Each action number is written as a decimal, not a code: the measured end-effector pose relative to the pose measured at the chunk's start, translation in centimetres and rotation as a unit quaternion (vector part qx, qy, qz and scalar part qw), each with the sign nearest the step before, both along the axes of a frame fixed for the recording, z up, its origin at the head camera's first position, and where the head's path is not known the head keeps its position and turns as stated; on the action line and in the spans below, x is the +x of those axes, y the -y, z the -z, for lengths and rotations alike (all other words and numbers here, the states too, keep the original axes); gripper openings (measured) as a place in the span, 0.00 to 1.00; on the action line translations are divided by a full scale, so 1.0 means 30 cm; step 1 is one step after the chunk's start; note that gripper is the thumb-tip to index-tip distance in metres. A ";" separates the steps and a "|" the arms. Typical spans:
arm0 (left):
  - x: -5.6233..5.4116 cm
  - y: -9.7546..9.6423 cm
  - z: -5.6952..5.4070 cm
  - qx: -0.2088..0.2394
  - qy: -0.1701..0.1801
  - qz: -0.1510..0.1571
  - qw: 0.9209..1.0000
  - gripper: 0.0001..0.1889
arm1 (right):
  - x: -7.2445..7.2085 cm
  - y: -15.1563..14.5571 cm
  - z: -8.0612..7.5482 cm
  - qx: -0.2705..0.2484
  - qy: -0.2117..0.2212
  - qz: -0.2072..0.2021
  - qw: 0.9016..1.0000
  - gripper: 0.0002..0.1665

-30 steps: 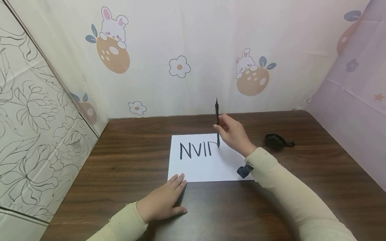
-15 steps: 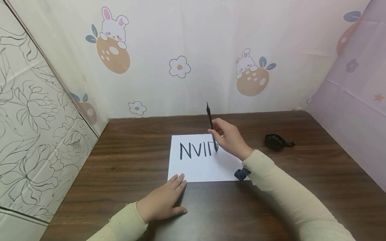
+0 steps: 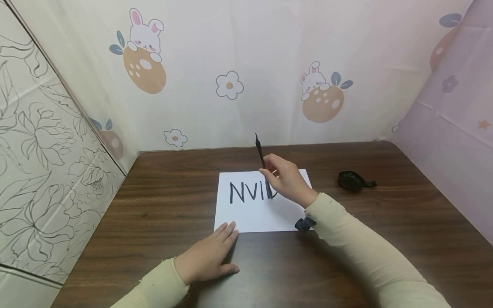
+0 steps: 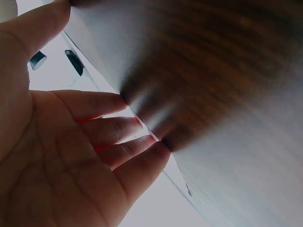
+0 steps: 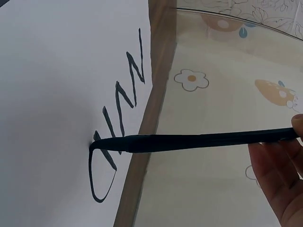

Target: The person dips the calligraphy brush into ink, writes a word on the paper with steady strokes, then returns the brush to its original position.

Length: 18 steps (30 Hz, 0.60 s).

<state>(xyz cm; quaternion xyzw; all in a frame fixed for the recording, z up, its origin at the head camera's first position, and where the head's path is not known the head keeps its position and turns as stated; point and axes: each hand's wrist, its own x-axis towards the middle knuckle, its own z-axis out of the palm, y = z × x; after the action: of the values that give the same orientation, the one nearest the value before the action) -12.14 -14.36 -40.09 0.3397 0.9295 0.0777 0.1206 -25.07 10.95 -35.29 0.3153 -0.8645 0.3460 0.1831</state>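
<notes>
My right hand (image 3: 285, 177) pinches a dark writing brush (image 5: 189, 142) by its shaft, the top leaning left in the head view. Its bristle tip meets a white sheet of paper (image 3: 250, 218) at the foot of a black letter D. The strokes (image 3: 248, 192) N, V, I and D run in a row across the paper's upper half; the hand partly covers the D in the head view. My left hand (image 3: 208, 254) lies palm down with straight fingers, fingertips (image 4: 158, 151) at the sheet's near left edge, thumb spread over the wood.
A small black dish with a short handle (image 3: 351, 181) stands right of the paper on the brown wooden table (image 3: 173, 192). Behind rises a cloth (image 3: 262, 107) printed with rabbits and flowers. A dark device (image 3: 304, 223) hangs under my right wrist.
My right hand has moved left and slightly toward me, with the brush top tilting further left. The D's curved stroke has been drawn round to its stem's foot. The left hand stays put.
</notes>
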 end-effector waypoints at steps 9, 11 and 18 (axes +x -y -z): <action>0.000 -0.003 -0.005 0.003 0.011 -0.005 1.000 0.43 | 0.006 0.014 -0.005 0.003 0.014 -0.002 1.000 0.11; 0.000 -0.004 -0.002 0.001 0.012 -0.006 1.000 0.44 | 0.005 0.011 -0.009 0.002 0.019 0.002 1.000 0.12; -0.001 -0.004 0.003 -0.004 0.015 -0.011 1.000 0.44 | -0.015 -0.028 -0.029 -0.050 0.024 0.029 0.998 0.11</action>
<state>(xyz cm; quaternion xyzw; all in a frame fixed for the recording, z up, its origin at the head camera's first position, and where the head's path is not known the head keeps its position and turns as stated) -12.18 -14.24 -40.17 0.3276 0.9317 0.0804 0.1346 -25.52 11.78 -34.41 0.2723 -0.8588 0.3914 0.1875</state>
